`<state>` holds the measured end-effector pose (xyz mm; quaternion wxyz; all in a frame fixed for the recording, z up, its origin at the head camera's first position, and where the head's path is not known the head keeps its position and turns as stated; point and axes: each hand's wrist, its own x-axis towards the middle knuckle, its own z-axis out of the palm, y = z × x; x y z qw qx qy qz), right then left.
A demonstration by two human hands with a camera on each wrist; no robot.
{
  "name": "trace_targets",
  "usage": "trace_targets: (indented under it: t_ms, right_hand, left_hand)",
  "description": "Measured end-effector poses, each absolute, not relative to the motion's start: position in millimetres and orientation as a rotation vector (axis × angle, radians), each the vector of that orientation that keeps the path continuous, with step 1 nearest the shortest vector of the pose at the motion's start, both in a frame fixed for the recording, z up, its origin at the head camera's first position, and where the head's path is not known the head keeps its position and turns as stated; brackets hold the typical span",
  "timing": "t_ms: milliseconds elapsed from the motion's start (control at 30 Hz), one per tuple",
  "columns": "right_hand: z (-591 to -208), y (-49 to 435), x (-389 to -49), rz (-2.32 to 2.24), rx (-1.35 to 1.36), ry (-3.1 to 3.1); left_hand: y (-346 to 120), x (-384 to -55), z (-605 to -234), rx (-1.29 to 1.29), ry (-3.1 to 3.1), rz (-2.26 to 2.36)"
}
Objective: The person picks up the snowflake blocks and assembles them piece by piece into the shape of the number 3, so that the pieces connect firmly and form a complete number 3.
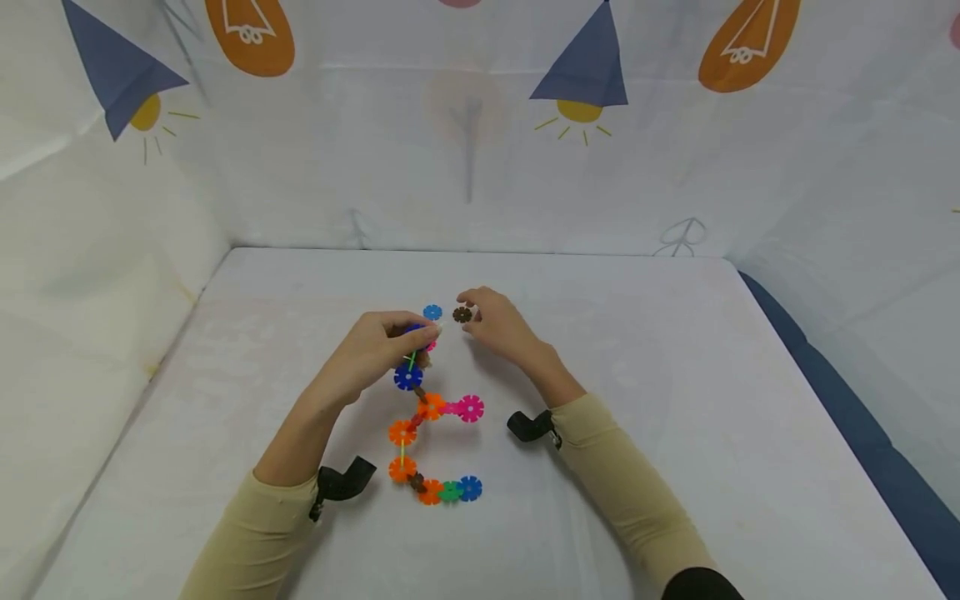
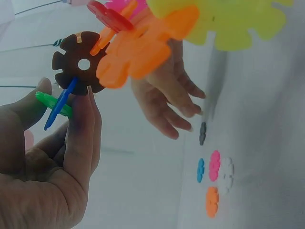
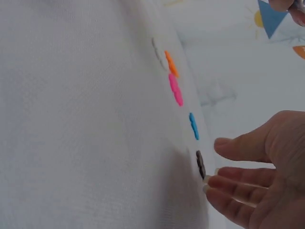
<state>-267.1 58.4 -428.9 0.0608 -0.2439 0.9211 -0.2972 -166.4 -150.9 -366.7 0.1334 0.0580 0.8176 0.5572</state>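
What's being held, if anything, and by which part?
The left hand pinches the disc chain at its far end, near the green disc; the right hand, beside the loose brown disc, holds nothing.

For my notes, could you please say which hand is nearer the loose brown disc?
Right. The right hand is at the brown disc; the left hand is farther to its left.

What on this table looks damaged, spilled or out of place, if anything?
Nothing stands out. The chain zigzags, but its visible pieces look joined; the brown disc and light-blue disc lie loose on the table, seemingly undamaged.
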Motion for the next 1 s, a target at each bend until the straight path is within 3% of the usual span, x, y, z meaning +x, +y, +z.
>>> trace_targets:
  t_ms: [400, 1000]
  right_hand:
    - [-434.9, 47.0, -272.6, -0.486, -0.938, 2.859]
    - [-436.6, 55.5, -269.5, -0.660, -0.680, 2.725]
  left_hand:
    - [-149.8, -166.6, -366.1, 0.183, 2.338, 1.657]
    - [-147.1, -165.2, -363.6, 0.182, 2.277, 1.723]
